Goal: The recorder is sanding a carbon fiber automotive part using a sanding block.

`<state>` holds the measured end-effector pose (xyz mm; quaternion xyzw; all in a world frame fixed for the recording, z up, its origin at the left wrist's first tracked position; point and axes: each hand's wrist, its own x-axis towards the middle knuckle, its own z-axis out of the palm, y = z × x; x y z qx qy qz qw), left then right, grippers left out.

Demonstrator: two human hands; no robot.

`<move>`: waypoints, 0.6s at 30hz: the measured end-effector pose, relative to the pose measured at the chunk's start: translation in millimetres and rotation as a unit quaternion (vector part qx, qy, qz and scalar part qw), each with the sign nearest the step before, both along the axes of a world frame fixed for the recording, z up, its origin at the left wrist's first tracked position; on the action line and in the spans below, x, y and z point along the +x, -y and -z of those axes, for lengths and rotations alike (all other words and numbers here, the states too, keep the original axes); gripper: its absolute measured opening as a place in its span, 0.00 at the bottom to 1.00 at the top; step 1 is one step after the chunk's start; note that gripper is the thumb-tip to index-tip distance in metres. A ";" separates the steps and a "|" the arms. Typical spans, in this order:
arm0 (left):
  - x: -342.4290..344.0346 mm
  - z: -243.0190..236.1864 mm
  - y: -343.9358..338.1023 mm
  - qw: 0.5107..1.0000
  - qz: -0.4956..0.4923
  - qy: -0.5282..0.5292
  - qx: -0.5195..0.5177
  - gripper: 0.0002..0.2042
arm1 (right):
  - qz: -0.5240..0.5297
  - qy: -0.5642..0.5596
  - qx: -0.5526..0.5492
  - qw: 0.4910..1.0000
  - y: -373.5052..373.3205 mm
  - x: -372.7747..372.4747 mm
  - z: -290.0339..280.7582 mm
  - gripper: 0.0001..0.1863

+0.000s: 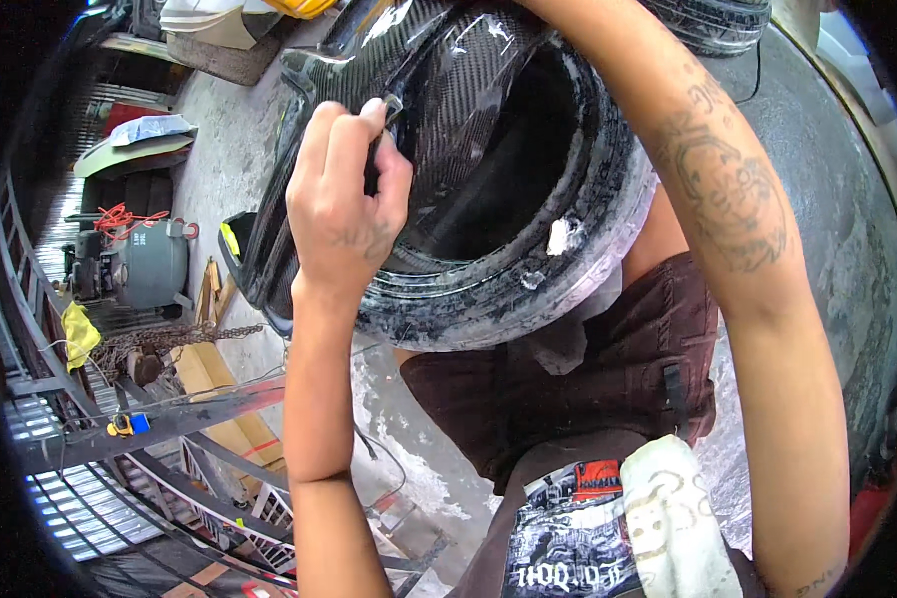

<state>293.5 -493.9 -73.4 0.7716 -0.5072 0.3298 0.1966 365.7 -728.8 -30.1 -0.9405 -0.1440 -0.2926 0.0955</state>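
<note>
A glossy black carbon-fibre panel (pixel 458 90) with a woven pattern leans on a worn black tyre (pixel 468 304), whose sidewall is smeared with white. My left hand (pixel 341 194) is over the panel's left part, fingers curled in. Between thumb and forefinger it pinches a small, thin, greyish piece (pixel 394 106), too small to name. My right arm reaches along the right side and over the tyre's far edge. Its hand lies beyond the upper edge of the picture.
More tyres (pixel 713 25) are stacked at the far right. To the left stand a grey compressor tank (pixel 154 261) with a red hose (pixel 130 221), a metal frame (pixel 169 429) carrying a tape measure (pixel 128 426), and cardboard (pixel 219 394). A pale cloth (pixel 663 508) hangs at my chest.
</note>
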 end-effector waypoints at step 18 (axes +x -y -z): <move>-4.1 4.1 -6.1 0.999 -0.014 0.046 0.013 0.12 | -0.014 -0.047 0.045 0.998 3.1 -16.7 -2.8 0.28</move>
